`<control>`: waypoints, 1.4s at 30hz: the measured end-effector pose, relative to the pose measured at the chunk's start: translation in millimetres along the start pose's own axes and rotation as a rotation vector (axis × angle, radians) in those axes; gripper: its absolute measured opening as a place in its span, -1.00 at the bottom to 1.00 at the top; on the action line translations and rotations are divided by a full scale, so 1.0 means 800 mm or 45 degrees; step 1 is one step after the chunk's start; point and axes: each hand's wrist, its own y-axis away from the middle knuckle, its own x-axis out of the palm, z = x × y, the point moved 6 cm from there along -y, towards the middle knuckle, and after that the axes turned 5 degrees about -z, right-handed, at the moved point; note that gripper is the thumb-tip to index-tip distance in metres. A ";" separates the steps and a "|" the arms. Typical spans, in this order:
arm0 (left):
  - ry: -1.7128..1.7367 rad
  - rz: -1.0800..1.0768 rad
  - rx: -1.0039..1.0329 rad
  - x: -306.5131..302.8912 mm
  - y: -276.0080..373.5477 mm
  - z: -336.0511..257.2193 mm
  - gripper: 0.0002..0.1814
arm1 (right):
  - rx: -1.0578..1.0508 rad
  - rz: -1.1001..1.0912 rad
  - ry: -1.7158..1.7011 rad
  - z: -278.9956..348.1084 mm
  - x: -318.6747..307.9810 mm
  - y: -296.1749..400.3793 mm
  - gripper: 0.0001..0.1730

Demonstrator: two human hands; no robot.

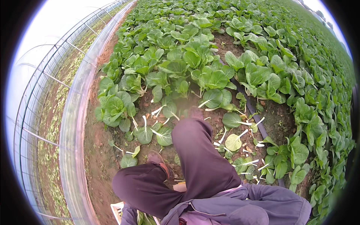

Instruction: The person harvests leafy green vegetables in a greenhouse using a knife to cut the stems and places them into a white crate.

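Note:
Neither of my hands shows; only the jacket sleeves (281, 199) are seen at the bottom. My legs in dark trousers (202, 166) are bent over the soil, with a brown shoe (154, 157) at the left. Around them lie cut loose leaves (144, 135) with white stalks, and a yellowish leaf (233, 142) to the right of my knee. Leafy green plants like bok choy (215, 78) stand rooted in front of me. A white plastic crate (116, 209) with green leaves in it (144, 218) is partly visible beside my left sleeve.
Dense rows of the same plants (312, 121) stretch ahead and to the right. A dark irrigation hose (260, 126) runs between them over the soil. Clear plastic sheeting (74, 112) and a metal greenhouse frame (36, 132) line the left side.

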 end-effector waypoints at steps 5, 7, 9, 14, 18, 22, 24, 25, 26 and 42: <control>-0.012 0.029 0.030 0.009 0.005 0.015 -0.28 | -0.061 -0.061 -0.043 0.058 -0.007 -0.025 -0.36; -0.007 0.034 0.053 0.013 0.010 0.025 -0.29 | -0.084 -0.105 -0.027 0.080 -0.018 -0.032 -0.36; 0.003 0.083 0.032 0.018 0.014 0.022 -0.29 | -0.110 -0.157 0.011 0.111 -0.035 -0.048 -0.36; 0.025 0.161 -0.086 -0.006 0.029 0.000 -0.34 | -0.170 -0.294 0.114 0.182 -0.080 -0.080 -0.37; 0.008 0.057 -0.063 -0.001 0.036 0.002 -0.41 | -0.170 -0.342 0.160 0.218 -0.091 -0.102 -0.38; -0.002 0.025 -0.097 0.004 -0.004 -0.020 -0.41 | -0.149 -0.350 0.169 0.237 -0.085 -0.112 -0.39; -0.014 0.039 -0.114 0.009 -0.015 -0.032 -0.40 | -0.117 -0.354 0.179 0.239 -0.086 -0.112 -0.39; -0.011 0.051 -0.118 0.014 -0.023 -0.038 -0.40 | -0.106 -0.361 0.182 0.242 -0.091 -0.113 -0.39; -0.006 0.063 -0.123 0.018 -0.030 -0.044 -0.40 | -0.078 -0.372 0.197 0.243 -0.096 -0.115 -0.39; -0.104 0.323 -0.319 0.003 0.022 -0.006 -0.37 | 0.079 -0.331 0.245 0.270 -0.165 -0.135 -0.42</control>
